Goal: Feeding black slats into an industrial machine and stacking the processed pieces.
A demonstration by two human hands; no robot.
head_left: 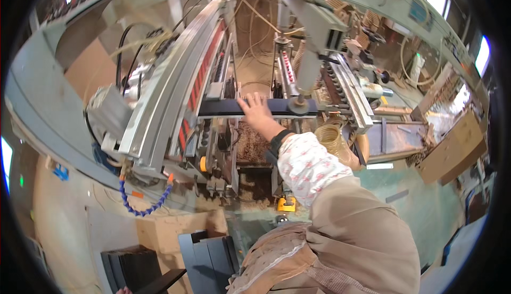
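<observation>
A long dark board [274, 106] lies crosswise in the woodworking machine, between its two metal side rails. My right hand [257, 114] rests flat on the board's left-middle part with its fingers spread. To the right of that hand, a round press foot [298, 105] on a vertical cylinder stands over the same board. At the lower left edge only a sliver of my left hand [124, 291] shows, at the end of a dark strip-shaped board [164, 282]. That hand appears closed on the strip; most of it is cut off by the picture's edge.
Dark panels are stacked [210, 254] at the lower left, with another dark stack [130, 267] beside them. A blue segmented hose [141, 211] hangs from the left rail [159, 89]. Wood chips [253, 142] lie under the board. A cardboard box [452, 147] stands right.
</observation>
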